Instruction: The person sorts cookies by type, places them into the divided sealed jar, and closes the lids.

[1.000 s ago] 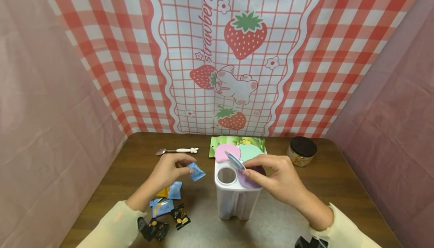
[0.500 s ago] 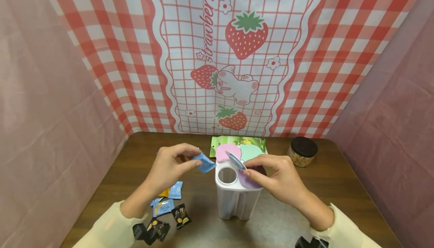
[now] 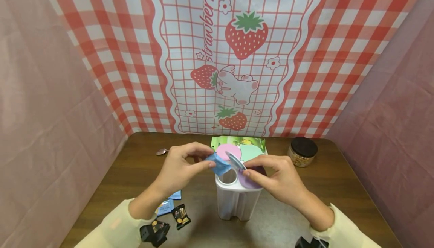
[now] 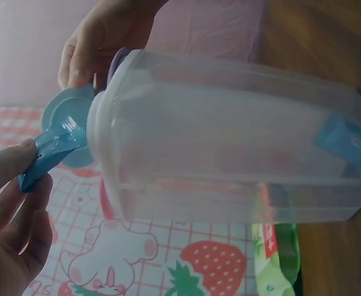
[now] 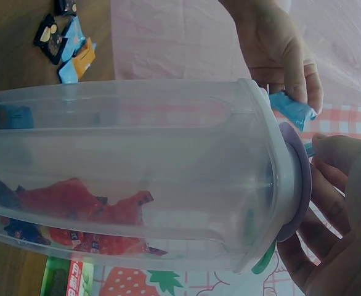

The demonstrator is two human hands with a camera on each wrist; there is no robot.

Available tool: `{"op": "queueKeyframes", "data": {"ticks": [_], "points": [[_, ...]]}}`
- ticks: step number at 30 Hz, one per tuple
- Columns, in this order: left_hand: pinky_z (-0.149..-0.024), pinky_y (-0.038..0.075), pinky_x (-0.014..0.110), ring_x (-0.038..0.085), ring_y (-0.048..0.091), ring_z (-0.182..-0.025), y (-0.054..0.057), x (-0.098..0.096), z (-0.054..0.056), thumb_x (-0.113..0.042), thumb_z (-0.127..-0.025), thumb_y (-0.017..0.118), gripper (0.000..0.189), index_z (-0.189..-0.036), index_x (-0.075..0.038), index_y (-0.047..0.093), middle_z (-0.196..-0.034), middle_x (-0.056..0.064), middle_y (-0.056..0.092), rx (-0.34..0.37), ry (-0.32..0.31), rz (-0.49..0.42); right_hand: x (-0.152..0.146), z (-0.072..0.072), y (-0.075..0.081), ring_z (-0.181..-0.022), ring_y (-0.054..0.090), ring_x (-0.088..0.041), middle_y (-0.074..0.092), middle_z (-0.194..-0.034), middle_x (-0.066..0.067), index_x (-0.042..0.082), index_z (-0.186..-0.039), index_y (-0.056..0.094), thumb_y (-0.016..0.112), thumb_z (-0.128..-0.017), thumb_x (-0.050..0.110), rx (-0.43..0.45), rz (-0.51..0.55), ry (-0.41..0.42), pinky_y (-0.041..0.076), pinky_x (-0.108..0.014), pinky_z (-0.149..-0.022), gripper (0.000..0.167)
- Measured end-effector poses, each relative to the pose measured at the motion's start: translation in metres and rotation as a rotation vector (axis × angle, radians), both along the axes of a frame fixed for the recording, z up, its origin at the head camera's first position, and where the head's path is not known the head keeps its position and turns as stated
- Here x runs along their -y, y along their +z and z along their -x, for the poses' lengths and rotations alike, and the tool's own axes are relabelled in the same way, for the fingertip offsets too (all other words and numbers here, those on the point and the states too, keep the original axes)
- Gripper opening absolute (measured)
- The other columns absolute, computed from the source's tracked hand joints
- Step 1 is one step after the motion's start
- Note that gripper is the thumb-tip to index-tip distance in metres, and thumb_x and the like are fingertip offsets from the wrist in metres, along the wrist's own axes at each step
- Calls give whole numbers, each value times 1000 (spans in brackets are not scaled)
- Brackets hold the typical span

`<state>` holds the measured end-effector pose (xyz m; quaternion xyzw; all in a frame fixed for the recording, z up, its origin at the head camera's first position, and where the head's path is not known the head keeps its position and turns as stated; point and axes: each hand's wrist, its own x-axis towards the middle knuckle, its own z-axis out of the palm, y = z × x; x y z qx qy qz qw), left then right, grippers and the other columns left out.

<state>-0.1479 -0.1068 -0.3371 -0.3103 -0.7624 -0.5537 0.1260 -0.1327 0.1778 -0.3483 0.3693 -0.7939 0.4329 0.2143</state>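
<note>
My left hand pinches a small blue snack packet between thumb and fingers, right over the round opening of a clear, white-topped storage container. In the left wrist view, the packet overlaps the raised light-blue lid. My right hand pinches that lid by its edge and keeps it tilted up. Pink, mint-green and purple lids lie flat on the container's other sections. Through the wall, red packets and a blue packet show near the bottom.
Black packets and blue packets lie on the table at left, partly behind my left arm. A spoon lies beyond the left hand. Behind the container is a green bag; a black-lidded jar stands back right.
My left hand has carried the blue packet rightward, from beside the container to over its opening. The right hand and the raised lid have stayed in place.
</note>
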Motion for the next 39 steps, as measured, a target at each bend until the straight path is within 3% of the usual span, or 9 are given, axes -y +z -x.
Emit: {"op": "queueKeyframes", "data": {"ticks": [6, 13, 26, 32, 36, 39], "points": [[-66, 58, 28, 11, 68, -78, -5, -12, 1, -13, -84, 86, 22, -104, -16, 78, -95, -5, 77, 24, -18, 37, -1, 0, -1, -85, 73, -7, 78, -93, 9, 19, -101, 80, 84, -84, 6, 4, 2, 4, 56, -23, -73, 22], [-65, 57, 26, 6, 64, -74, -11, -18, 4, -14, -84, 85, 23, -106, -14, 80, -95, -5, 77, -78, -40, 131, -1, 1, 0, -84, 73, -8, 78, -94, 8, 19, -102, 80, 83, -85, 6, -12, -5, 11, 57, -23, -73, 22], [-61, 54, 24, 4, 61, -72, -8, -25, 3, -6, -81, 86, 23, -103, -10, 82, -99, -1, 78, -123, -33, 187, -2, 2, 0, -83, 72, -7, 78, -93, 8, 19, -102, 80, 83, -85, 5, -17, -13, 10, 56, -23, -73, 22], [-62, 56, 25, 5, 64, -77, -8, -28, 4, -3, -80, 85, 20, -98, -8, 81, -97, 0, 77, -148, -65, 209, -2, 2, 1, -83, 72, -7, 78, -93, 9, 20, -101, 80, 83, -85, 5, -16, -15, 8, 56, -23, -72, 22], [-67, 56, 22, 7, 66, -86, -7, -30, 4, -6, -81, 86, 18, -98, -9, 81, -98, -1, 76, -161, -108, 272, -1, 2, 1, -83, 72, -7, 78, -93, 9, 20, -101, 80, 83, -85, 6, -8, -16, 11, 56, -22, -72, 22], [-71, 56, 21, 8, 65, -88, -5, -30, 2, -11, -82, 86, 21, -102, -11, 80, -101, -3, 74, -144, -103, 326, -1, 2, 1, -84, 72, -7, 78, -94, 9, 20, -102, 80, 83, -85, 6, -8, -15, 12, 56, -22, -72, 22]]}}
